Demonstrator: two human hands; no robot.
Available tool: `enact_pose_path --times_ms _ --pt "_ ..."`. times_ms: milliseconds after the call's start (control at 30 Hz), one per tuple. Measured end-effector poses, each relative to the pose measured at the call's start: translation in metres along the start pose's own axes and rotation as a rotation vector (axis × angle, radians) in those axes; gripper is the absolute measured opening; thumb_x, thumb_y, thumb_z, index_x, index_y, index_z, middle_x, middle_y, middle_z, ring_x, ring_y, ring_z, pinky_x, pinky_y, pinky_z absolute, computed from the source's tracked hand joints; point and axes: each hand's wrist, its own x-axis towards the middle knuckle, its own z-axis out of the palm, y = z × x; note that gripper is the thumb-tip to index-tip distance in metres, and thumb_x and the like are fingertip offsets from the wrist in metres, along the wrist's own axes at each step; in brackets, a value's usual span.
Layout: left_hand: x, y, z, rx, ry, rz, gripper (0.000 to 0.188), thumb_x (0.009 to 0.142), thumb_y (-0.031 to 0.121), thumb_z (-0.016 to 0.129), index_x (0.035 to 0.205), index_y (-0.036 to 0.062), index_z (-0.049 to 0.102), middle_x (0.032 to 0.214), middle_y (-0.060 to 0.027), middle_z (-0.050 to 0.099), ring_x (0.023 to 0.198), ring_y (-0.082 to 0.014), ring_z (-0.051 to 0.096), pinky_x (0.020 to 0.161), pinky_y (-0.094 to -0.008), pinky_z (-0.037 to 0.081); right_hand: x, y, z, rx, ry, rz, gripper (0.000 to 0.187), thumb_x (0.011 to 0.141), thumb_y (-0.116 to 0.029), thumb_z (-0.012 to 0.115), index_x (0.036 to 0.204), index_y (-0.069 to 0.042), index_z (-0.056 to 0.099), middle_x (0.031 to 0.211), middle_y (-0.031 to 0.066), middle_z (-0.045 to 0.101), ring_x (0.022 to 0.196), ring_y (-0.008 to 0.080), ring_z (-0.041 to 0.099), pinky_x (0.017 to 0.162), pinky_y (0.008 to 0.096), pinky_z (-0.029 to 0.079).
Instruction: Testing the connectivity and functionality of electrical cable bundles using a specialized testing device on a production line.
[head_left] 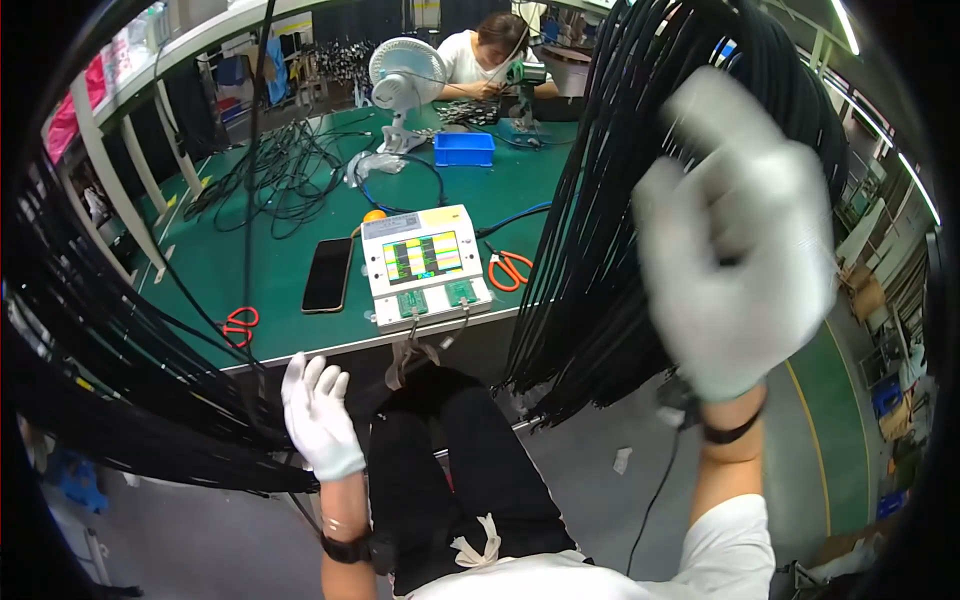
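Observation:
My left hand (322, 415), in a white glove, is raised beside the black cables (150, 400) hanging on the left. Its fingers are apart and slightly bent, and nothing is in it. My right hand (755, 270), also gloved in white, is up high and close to the camera, in front of a thick bundle of black cables (610, 250). Motion smears its curled fingers. Between the hands, at the table's front edge, stands a white tester box (420, 222) with a lit, colour-blocked screen. Two small green circuit boards (412, 303) sit on its front, with short cable ends at them.
On the green table (540, 190) lie a phone (328, 275), orange-handled scissors (508, 270), red-handled scissors (238, 327) and a tangle of dark cables (275, 175). Farther back are a blue bin (464, 150) and a white fan (407, 75). A person (485, 60) sits across the table.

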Motion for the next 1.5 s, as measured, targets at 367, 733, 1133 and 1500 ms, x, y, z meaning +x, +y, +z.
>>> enact_pose_path --times_ms 367,733,1133,1500 --pt "-0.029 -0.043 0.095 0.461 -0.625 -0.071 0.048 0.103 0.016 0.050 0.146 -0.0049 0.041 0.140 -0.0171 0.054 0.119 -0.0232 0.061 0.097 -0.0336 0.051 0.091 0.024 0.012 -0.366 0.285 -0.296 0.018 0.075 0.001 0.069 0.092 -0.002 0.074 0.073 0.0100 0.056 0.068 0.0241 0.058 0.060 0.0356 0.045" --pt "-0.060 -0.086 0.065 0.850 -0.841 0.269 0.048 0.098 0.011 0.053 0.144 -0.0014 0.046 0.142 -0.0205 0.053 0.133 -0.0325 0.051 0.113 -0.0376 0.037 -0.028 -0.044 0.080 0.878 -0.132 0.456 0.048 0.084 -0.008 0.073 0.128 0.000 0.054 0.109 0.0050 0.062 0.097 0.0103 0.059 0.083 0.0264 0.049" --pt "-0.070 -0.170 -0.040 -0.023 0.124 -1.241 0.018 0.104 0.016 0.045 0.096 0.0053 0.057 0.086 -0.0101 0.062 0.065 -0.0203 0.060 0.053 -0.0358 0.051 -0.255 -0.120 0.046 1.388 -1.096 0.775 0.018 0.091 -0.009 0.063 0.106 -0.003 0.070 0.082 0.0089 0.065 0.077 0.0225 0.065 0.074 0.0331 0.051" --pt "-0.097 -0.137 -0.045 0.507 -0.248 -0.944 0.014 0.104 0.017 0.043 0.101 0.0101 0.055 0.067 -0.0005 0.051 0.040 -0.0089 0.037 0.035 -0.0260 0.029 -0.273 -0.093 0.032 1.179 -0.960 0.400 0.035 0.075 0.002 0.059 0.110 -0.002 0.063 0.102 0.0172 0.062 0.098 0.0358 0.059 0.089 0.0432 0.048"
